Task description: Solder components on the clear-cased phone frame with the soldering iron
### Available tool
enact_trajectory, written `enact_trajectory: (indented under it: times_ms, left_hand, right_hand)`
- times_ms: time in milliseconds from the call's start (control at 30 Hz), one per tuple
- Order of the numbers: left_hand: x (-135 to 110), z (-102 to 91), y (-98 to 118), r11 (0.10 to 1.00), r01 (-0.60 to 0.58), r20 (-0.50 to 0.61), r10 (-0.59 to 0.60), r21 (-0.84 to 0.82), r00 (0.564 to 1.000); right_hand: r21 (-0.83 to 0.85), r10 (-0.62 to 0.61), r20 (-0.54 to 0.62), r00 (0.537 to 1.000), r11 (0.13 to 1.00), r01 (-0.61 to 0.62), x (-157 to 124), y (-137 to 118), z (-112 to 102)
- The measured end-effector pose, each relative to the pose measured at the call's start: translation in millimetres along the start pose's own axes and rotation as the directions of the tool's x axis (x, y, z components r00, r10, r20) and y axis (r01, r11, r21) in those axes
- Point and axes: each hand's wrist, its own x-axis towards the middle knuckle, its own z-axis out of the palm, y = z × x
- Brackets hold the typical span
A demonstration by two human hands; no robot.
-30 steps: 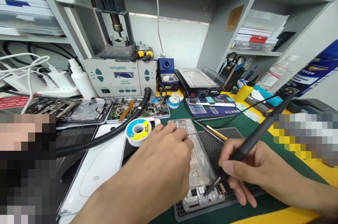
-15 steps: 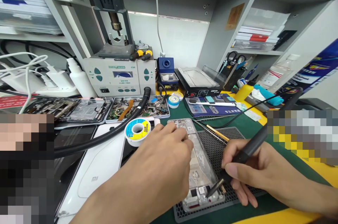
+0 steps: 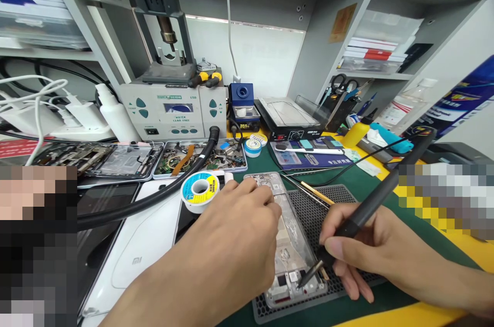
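Observation:
My right hand (image 3: 358,252) grips a black soldering iron (image 3: 372,201) like a pen. Its metal tip points down and left, at the small parts on the near end of an opened phone frame (image 3: 295,229). Whether the tip touches them I cannot tell. Across the frame's left side lies my left hand (image 3: 239,229), its fingers curled and closed. The fingertips are hidden behind the hand, so what they hold does not show. Under the frame is a dark perforated mat (image 3: 335,201). A solder spool (image 3: 189,198) stands just left of my left hand.
A white phone cover (image 3: 142,239) and a black hose (image 3: 142,209) lie on the left. Behind are a tray of small parts (image 3: 227,160), a hot-air station (image 3: 173,111) and a heating plate (image 3: 289,116). Tweezers (image 3: 304,191) rest beyond the frame.
The soldering iron's tip has shifted slightly left over the near end of the phone frame, my right hand moving with it. My left hand stays in nearly the same place.

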Motion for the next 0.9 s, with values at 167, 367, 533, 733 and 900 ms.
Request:
enact_trajectory:
  times_ms: [167,367,533,733,900]
  left_hand:
    - [-0.8,-1.1,1.0,1.000,0.008,0.021,-0.008,0.000,1.000]
    - [1.0,-2.4,1.8,1.000,0.025,0.026,-0.024,-0.010,0.999]
    - [1.2,-1.7,0.7,1.000,0.015,0.018,-0.015,0.000,1.000]
    - [-0.8,0.6,1.0,1.000,0.029,0.019,-0.029,-0.009,0.999]
    - [-0.5,1.8,1.4,1.000,0.026,0.007,-0.026,-0.012,1.000]
  right_hand:
    - [0.031,-0.001,0.014,1.000,1.000,0.001,0.6,-0.8,2.0]
    - [0.044,-0.020,0.042,0.999,0.999,0.018,0.2,-1.6,1.5]
    - [0.061,-0.031,0.030,0.999,0.998,0.029,0.7,-0.3,-0.9]
    - [0.022,-0.009,0.003,1.000,1.000,0.009,1.1,-0.3,1.3]
    - [0.042,-0.019,0.011,1.000,0.999,0.019,0.7,-0.1,1.6]
